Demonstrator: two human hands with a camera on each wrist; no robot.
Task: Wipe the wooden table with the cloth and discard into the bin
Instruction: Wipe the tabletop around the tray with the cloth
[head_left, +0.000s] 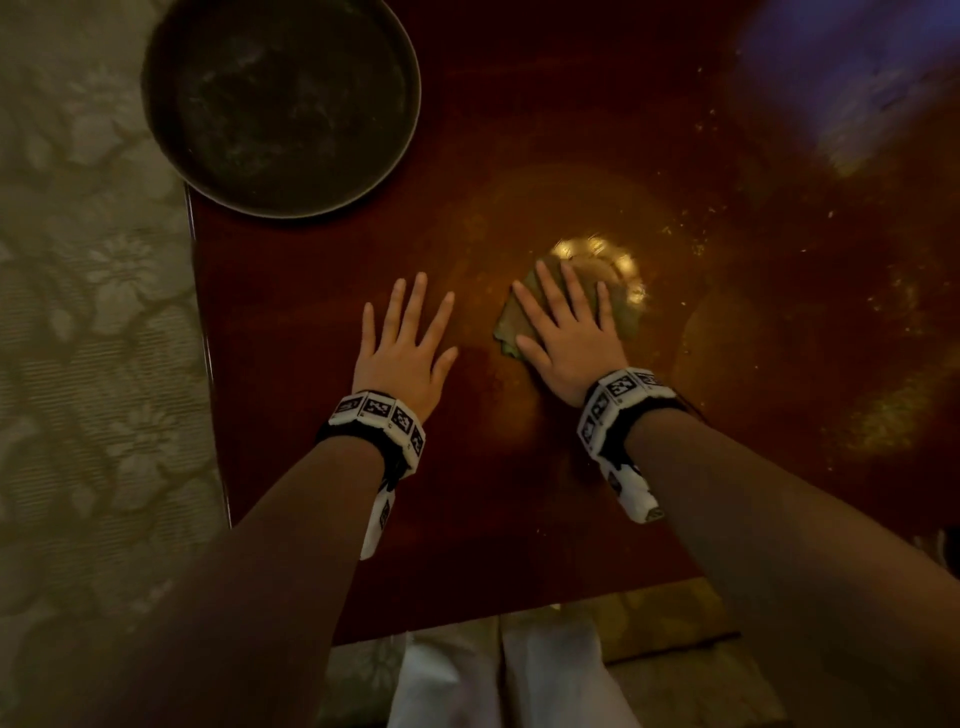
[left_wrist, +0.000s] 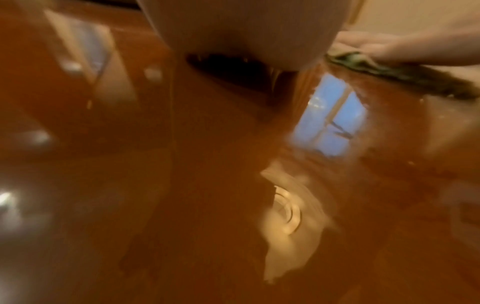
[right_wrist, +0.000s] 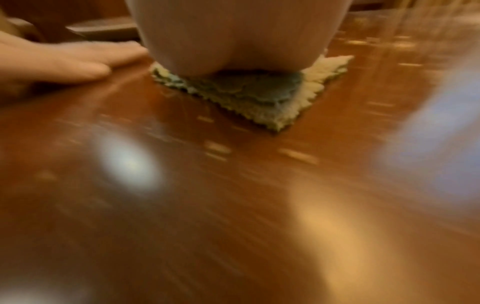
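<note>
A small greenish cloth (head_left: 506, 325) with frayed edges lies flat on the glossy reddish wooden table (head_left: 291, 291). My right hand (head_left: 563, 322) presses on it with straight, spread fingers; the cloth (right_wrist: 262, 96) shows under the palm in the right wrist view. My left hand (head_left: 408, 338) rests flat on the bare wood just left of the cloth, fingers straight and spread, holding nothing. In the left wrist view the cloth (left_wrist: 376, 65) shows at the upper right under the right hand (left_wrist: 405, 49). A dark round bin (head_left: 283, 101) stands at the table's far left corner.
Pale specks and crumbs (head_left: 883, 415) are scattered over the right part of the table. The table's left edge (head_left: 205, 332) borders a patterned floor (head_left: 88, 312). A blurred bluish reflection (head_left: 852, 67) shows at the far right. White fabric (head_left: 519, 675) lies below the near edge.
</note>
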